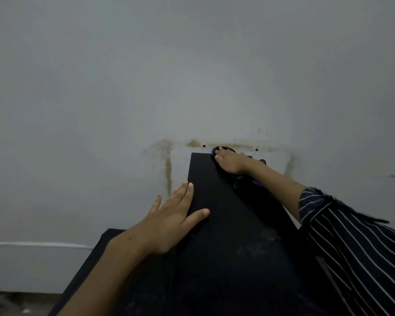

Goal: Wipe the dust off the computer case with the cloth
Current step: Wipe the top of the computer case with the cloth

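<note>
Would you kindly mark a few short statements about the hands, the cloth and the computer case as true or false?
1. The right hand presses a dark cloth with purple edging onto the far end of the black rectangular computer case. True.
2. The left hand holds the cloth. False: it lies flat with straight fingers on the case's left edge, holding nothing.
3. Faint dusty smudges show on the near part of the case's top. True.
4. The wall behind the case is spotless. False: brownish stains run along it near the case's far end.
5. The right forearm wears a plain white sleeve. False: the sleeve is dark with thin white stripes.
</note>
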